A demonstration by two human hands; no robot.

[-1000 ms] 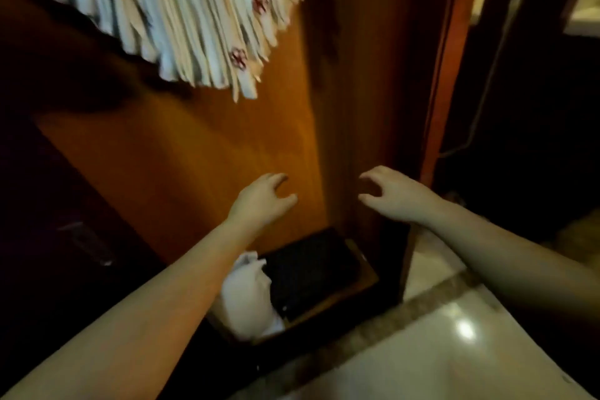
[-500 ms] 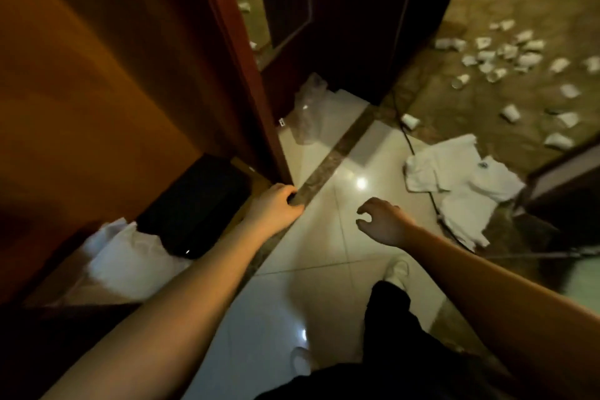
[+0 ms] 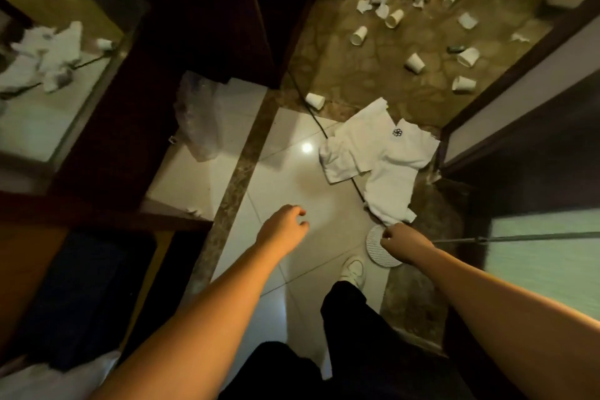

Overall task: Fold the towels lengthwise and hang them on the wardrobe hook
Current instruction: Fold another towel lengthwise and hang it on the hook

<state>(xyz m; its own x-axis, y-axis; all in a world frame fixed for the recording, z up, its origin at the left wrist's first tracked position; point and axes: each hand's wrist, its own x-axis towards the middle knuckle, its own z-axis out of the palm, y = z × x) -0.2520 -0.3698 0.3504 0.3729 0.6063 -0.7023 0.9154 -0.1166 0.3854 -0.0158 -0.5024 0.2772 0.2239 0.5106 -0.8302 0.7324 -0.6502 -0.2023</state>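
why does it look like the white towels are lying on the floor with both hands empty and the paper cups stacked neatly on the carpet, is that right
Not quite: the head view shows the paper cups scattered loose across the carpet, not stacked. The white towels do lie on the floor, and the left hand and right hand hold nothing.

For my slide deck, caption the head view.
Both empty hands, left and right, reach toward the crumpled white towel on the tiled floor.

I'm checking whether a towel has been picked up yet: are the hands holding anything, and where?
Nothing: left hand and right hand are empty; the towel lies on the floor.
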